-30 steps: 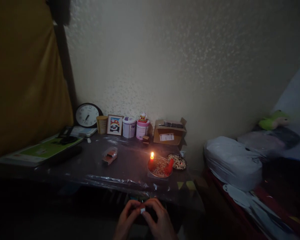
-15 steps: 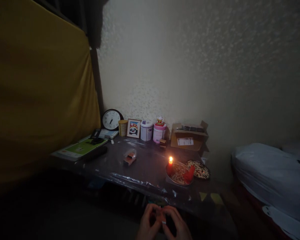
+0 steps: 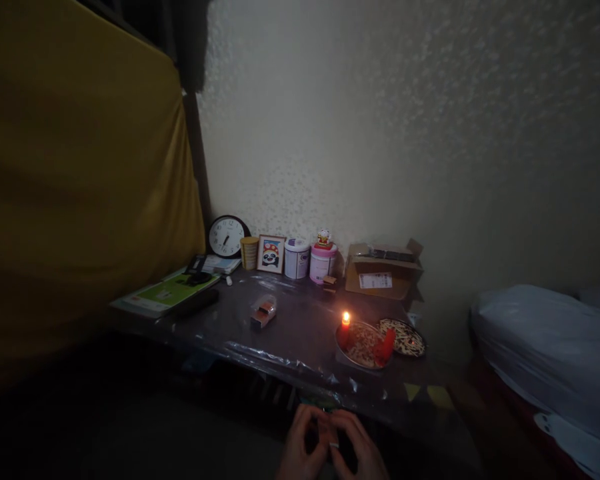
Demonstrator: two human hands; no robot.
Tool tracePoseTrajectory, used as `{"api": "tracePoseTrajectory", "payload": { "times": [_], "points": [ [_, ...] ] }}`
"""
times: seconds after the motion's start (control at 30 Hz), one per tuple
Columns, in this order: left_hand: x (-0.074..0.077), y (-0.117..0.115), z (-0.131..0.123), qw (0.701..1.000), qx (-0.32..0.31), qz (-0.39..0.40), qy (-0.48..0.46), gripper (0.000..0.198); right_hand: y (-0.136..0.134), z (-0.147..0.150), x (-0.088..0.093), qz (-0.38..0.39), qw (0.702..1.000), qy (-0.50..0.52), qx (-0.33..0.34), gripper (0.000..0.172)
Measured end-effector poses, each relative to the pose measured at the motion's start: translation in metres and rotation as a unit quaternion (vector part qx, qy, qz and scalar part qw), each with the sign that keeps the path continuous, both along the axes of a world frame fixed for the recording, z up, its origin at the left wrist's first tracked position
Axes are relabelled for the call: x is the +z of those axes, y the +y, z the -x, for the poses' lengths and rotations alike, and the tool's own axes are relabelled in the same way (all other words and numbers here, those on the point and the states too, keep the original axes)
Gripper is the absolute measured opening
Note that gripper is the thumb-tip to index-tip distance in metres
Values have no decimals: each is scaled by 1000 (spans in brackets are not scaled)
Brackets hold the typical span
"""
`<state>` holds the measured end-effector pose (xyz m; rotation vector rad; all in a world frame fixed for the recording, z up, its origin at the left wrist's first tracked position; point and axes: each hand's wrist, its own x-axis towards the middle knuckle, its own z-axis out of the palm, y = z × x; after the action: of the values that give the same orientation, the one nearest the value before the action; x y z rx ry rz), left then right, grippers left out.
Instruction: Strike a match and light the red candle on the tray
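At the bottom centre, in front of the table's edge, my left hand and my right hand pinch a small orange-brown box between their fingertips. A pale end of the box shows near my right fingers; its details are too dark to make out. Beyond the hands, a lit red candle stands at the left side of a round plate. The plate also bears small pieces and a red object. Another plate with thin light pieces lies behind it to the right.
On the dark plastic-covered table lies a clear pack with small boxes. Along the wall stand a clock, a yellow cup, a panda picture, two tubs and a cardboard box. A yellow curtain hangs left.
The whole view has shifted slightly, so the table's things appear a little farther right. Both hands keep their hold on the small box, with their fingers barely changed.
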<state>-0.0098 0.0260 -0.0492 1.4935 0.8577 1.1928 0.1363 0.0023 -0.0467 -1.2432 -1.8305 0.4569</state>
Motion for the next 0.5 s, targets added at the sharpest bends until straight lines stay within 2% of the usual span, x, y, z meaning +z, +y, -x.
{"api": "tracePoseTrajectory", "payload": {
  "times": [0.1, 0.5],
  "points": [
    [1, 0, 0, 1000, -6, -12, 22, 16, 1, -4, 2, 18, 999, -30, 19, 31],
    [0, -2, -4, 999, 20, -15, 48, 13, -2, -7, -2, 36, 997, -66, -4, 37]
  ]
}}
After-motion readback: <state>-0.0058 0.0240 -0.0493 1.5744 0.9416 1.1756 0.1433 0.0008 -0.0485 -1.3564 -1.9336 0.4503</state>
